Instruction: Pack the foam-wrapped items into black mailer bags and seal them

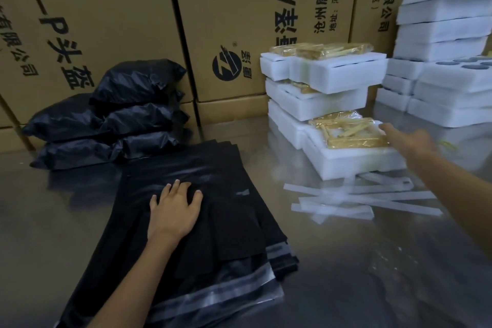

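With sealed black bags [111, 114] piling up at left and many white foam trays [343, 152] waiting, the left hand [174, 212] is lying flat on the stack of flat black mailer bags [229, 221] while the right hand [407, 141], blurred but seemingly open-fingered, is reaching the nearest tray.

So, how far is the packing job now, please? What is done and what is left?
Done: several filled black bags are piled by the cartons. In hand: the left hand rests flat on the stack of empty mailer bags, while the right hand reaches to the nearest foam tray. Left: that tray is not yet bagged, and more foam trays are stacked behind it.
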Motion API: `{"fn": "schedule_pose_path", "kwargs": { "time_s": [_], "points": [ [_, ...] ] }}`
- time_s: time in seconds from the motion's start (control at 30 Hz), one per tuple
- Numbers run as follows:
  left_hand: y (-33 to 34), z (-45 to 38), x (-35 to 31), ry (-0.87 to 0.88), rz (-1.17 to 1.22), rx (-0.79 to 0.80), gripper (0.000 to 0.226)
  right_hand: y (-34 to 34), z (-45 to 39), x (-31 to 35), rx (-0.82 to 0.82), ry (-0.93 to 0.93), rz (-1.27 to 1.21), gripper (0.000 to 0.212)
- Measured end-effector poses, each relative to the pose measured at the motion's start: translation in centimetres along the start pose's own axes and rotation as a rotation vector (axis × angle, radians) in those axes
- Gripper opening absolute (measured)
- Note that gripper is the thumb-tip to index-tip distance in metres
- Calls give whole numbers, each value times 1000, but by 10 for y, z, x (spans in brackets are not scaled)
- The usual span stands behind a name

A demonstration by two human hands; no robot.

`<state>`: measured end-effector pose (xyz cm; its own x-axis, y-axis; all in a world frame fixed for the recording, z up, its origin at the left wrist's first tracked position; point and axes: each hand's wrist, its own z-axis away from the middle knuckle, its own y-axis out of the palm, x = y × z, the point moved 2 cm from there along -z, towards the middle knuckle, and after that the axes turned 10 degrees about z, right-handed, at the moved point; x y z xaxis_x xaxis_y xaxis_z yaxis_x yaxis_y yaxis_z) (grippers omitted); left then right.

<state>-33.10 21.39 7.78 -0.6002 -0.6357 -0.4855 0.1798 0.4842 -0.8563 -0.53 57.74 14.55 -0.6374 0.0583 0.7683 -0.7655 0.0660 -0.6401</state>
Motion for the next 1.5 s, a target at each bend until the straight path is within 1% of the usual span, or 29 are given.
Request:
{"fn": "schedule_pose_path", "kwargs": {
  "time_s": [0.07,0.13,0.23,0.3,0.37,0.43,0.5,0.57,0.63,0.73,0.83,0.87,0.9,0.93,0.97,1.0,1.03,1.07,1.1,1.13,1.17,1.23,1.27,1.33,1.37,1.4,1.43,1.47,1.5],
  "points": [
    [0,-1,1,-2,-4,-1,56,-5,-2,-5,40,26,-46,85],
    [1,-1,1,-4,-6,0,55,-8,-1,-7,144,49,-71,77],
    [0,0,0,-4,-12,1,55,-12,8,-8,239,77,-95,80],
    [0,1,-1,-9,-12,7,55,-10,17,-8,298,63,-144,76],
    [-1,1,-2,-11,-19,8,55,-11,25,-5,331,47,-208,72],
    [-2,1,-2,-9,-18,3,55,-14,30,-1,325,34,-256,69],
    [-1,1,-3,-5,-13,3,54,-18,35,4,359,56,-401,57],
    [0,2,-3,2,-12,-3,54,-21,43,10,463,79,-553,42],
    [-1,2,-3,-4,-2,-8,54,-22,53,16,556,98,-583,36],
    [-1,-1,-1,-50,15,19,53,-18,68,20,612,127,-579,41],
    [-2,-6,-8,-155,94,55,51,-16,82,28,488,36,-497,61],
    [-4,-8,-13,-203,186,42,46,-16,87,30,431,8,-477,65],
    [-9,-9,-19,-263,359,0,39,-17,95,33,390,-20,-473,65],
    [-17,-9,-23,-332,631,-67,30,-18,102,35,364,-44,-488,62],
    [-28,-7,-26,-389,960,-143,22,-20,110,38,350,-62,-521,58],
    [-38,-4,-26,-429,1255,-207,19,-22,118,40,344,-69,-569,53],
    [-48,-2,-22,-451,1458,-244,22,-24,126,43,344,-73,-626,49],
    [-56,0,-17,-457,1571,-244,28,-27,135,46,354,-77,-679,46],
    [-64,2,-10,-450,1616,-230,34,-29,144,50,366,-85,-714,43],
    [-72,5,-4,-417,1606,-210,37,-30,152,54,382,-97,-737,42],
    [-80,9,2,-360,1533,-189,36,-30,161,58,403,-112,-753,42],
    [-96,22,11,-193,1253,-88,29,-28,176,64,451,-149,-794,46],
    [-103,30,15,-101,1088,21,24,-27,183,66,485,-165,-816,51],
    [-109,49,22,32,784,333,21,-24,197,69,563,-190,-862,59],
    [-108,59,26,61,639,477,30,-22,203,69,602,-194,-891,59],
    [-106,70,30,74,499,586,47,-19,208,68,631,-183,-915,56],
    [-102,79,33,69,391,643,67,-16,213,66,662,-171,-938,52],
    [-97,88,35,63,322,654,83,-12,218,64,696,-166,-960,46],
    [-92,95,36,81,268,627,95,-9,223,61,734,-167,-980,37]
  ]
}}
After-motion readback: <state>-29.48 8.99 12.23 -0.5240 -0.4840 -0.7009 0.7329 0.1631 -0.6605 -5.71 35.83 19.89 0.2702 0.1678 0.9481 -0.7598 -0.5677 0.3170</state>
